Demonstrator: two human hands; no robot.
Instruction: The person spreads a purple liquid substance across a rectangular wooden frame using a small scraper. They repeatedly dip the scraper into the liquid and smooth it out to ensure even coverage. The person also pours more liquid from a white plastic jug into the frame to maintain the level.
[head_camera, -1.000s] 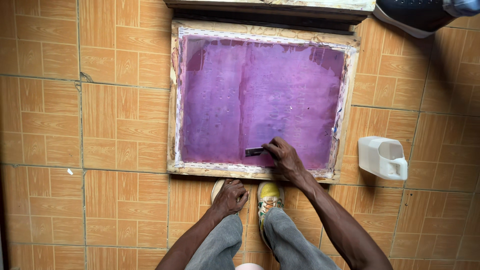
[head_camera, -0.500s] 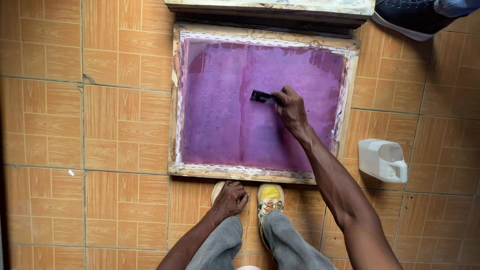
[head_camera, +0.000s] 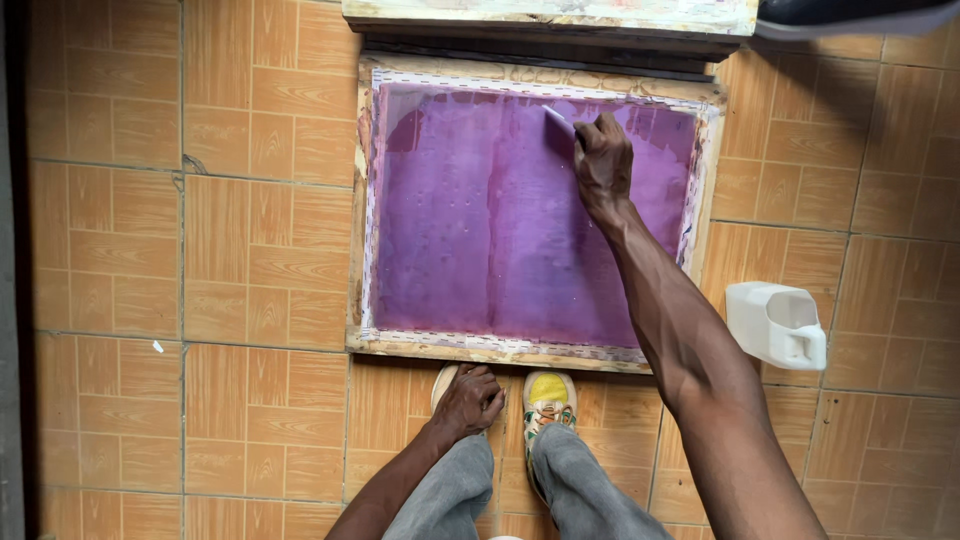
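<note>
Fingers of the right hand are clenched on a small scraper, pressed to the purple mesh beneath them. The wooden frame is laid around them; the left hand, fingers curled, holding nothing, is rested well below on a shoe.

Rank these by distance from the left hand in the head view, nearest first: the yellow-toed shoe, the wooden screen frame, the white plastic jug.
From the left hand, resting by the knee:
1. Yellow-toed shoe, just to its right on the tiles.
2. Wooden screen frame, its near rail just ahead of the hand; almost as close as the shoe, so these two are hard to separate.
3. White plastic jug, far off to the right, beyond the right forearm.
</note>
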